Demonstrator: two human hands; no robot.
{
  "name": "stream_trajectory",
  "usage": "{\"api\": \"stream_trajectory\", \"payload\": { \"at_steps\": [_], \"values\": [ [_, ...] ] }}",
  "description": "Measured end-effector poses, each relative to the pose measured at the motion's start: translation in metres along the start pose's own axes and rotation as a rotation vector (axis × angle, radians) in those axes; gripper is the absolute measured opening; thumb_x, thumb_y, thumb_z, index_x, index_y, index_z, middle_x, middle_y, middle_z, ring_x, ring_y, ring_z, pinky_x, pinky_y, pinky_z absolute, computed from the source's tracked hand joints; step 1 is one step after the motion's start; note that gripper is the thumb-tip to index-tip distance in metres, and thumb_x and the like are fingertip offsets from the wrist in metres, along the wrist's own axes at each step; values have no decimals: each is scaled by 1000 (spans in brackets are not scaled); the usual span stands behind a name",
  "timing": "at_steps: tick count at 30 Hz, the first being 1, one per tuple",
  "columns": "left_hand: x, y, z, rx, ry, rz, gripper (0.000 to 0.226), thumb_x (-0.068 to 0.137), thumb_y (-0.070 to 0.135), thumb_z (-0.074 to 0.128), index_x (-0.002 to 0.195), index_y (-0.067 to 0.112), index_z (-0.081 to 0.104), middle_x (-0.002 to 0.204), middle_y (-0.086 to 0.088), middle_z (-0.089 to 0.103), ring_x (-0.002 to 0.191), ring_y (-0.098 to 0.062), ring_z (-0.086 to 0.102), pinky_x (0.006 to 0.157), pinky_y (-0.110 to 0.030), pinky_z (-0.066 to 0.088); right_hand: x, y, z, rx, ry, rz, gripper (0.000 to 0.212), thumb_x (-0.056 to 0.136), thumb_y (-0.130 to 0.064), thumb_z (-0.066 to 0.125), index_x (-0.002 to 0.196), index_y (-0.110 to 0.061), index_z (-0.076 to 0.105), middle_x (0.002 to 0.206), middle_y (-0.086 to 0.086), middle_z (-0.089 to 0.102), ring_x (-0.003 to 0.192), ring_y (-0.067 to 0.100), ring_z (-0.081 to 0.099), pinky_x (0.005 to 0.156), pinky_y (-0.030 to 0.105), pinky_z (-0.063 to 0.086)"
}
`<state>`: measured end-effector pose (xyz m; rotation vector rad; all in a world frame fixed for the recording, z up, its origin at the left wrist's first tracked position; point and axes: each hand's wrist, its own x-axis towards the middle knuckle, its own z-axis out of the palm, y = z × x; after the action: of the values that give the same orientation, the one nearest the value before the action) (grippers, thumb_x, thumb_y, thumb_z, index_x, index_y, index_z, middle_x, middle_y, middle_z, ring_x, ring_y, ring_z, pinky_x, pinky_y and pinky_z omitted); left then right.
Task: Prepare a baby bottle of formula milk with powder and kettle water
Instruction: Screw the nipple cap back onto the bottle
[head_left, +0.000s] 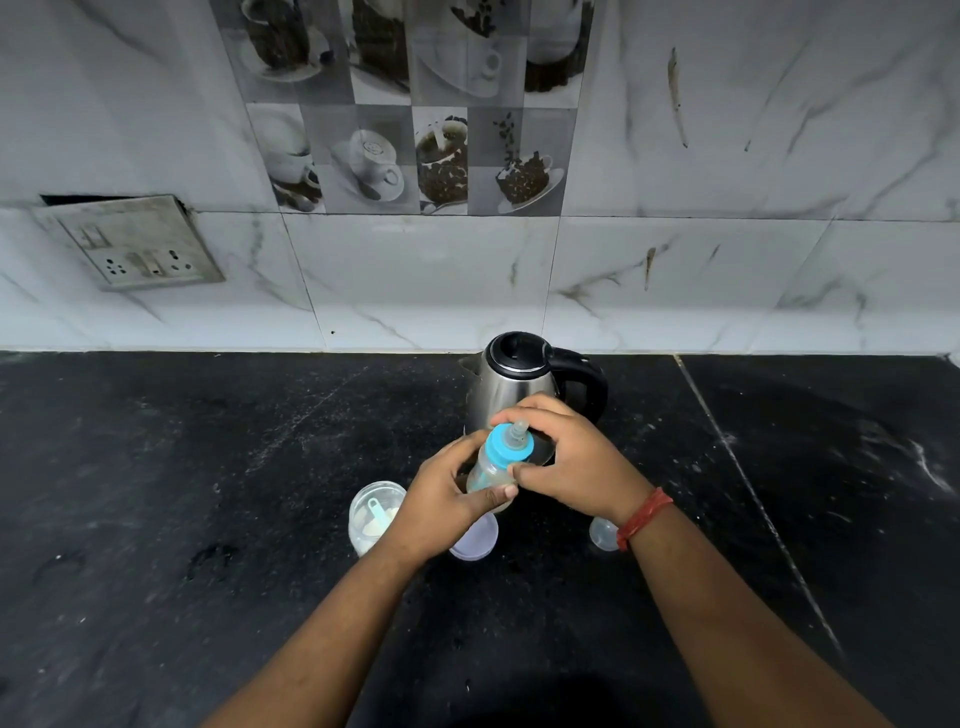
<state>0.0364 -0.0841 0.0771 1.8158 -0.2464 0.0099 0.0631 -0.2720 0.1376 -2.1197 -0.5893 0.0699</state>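
A clear baby bottle (488, 467) with a blue screw ring and a teat on top is held tilted above the black counter, in front of the steel kettle (511, 387). My left hand (447, 499) grips the bottle's body from the left. My right hand (566, 457) curls round the blue ring and neck from the right. The kettle's lid is closed and its black handle points right. An open clear powder jar (371, 519) with white powder and a blue scoop stands left of my left hand.
A pale lid (478, 540) lies on the counter under my left wrist. A small clear cap (602, 532) sits beside my right wrist. The black counter (208, 493) meets a marble-tiled wall with a socket plate (135, 244) at the left.
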Motion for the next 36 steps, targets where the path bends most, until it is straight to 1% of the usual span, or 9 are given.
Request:
{"api": "stream_trajectory", "payload": {
  "at_steps": [5,10,17,21,23,26,29,32,36],
  "values": [
    [0,0,-1,17,12,-6,54,84,20,85,133,31,64,124,7,71,118,-15,67,103,-47,54,0,2,6,-38,35,10,49,75,-9,78,122,-21,68,112,-17,57,109,1,58,96,13,44],
    [-1,-1,-1,11,33,-16,54,86,14,84,129,40,63,123,9,71,117,-11,67,103,-43,54,0,4,12,-92,113,5,44,76,-23,86,117,-20,69,106,-15,58,102,-3,56,87,6,40],
    [-2,-2,1,-8,42,-25,57,82,14,83,133,33,65,123,8,72,117,-16,68,102,-50,55,-2,0,27,-220,247,56,51,66,-52,87,96,-24,58,97,-12,55,91,7,55,76,27,51],
    [0,-1,2,-23,37,-29,60,82,9,83,134,29,64,124,6,72,117,-17,68,103,-49,55,-3,-5,26,-401,235,104,61,61,-71,76,92,-25,50,95,-14,52,92,7,48,72,24,40],
    [0,-1,1,-30,36,-28,58,84,8,83,133,31,64,125,7,72,118,-15,68,103,-45,55,-4,-6,21,-444,212,114,64,59,-75,69,93,-24,51,97,-13,53,95,9,49,75,26,43],
    [0,-1,0,-37,40,-34,56,86,11,83,132,35,62,126,9,71,118,-11,67,104,-39,55,-4,2,10,-225,151,120,63,67,-59,80,113,-24,55,113,-12,58,109,6,53,95,30,49],
    [1,-2,-1,-31,42,-39,57,86,17,85,136,30,62,129,8,69,121,-12,66,104,-39,56,-5,10,2,59,28,98,68,80,-27,83,137,-29,46,137,-14,58,131,-1,51,115,34,41],
    [2,-1,0,-39,44,-39,56,86,17,85,135,32,62,129,9,69,120,-10,66,103,-36,56,-5,12,3,152,28,108,66,84,-10,78,139,-31,47,131,-17,64,128,-2,54,115,31,40],
    [2,2,1,-23,44,-34,55,86,14,84,134,31,63,127,9,70,119,-10,67,103,-39,56,-6,7,17,88,168,99,67,76,-16,86,134,-28,54,118,-18,60,111,-3,57,101,24,47]
  ]
}}
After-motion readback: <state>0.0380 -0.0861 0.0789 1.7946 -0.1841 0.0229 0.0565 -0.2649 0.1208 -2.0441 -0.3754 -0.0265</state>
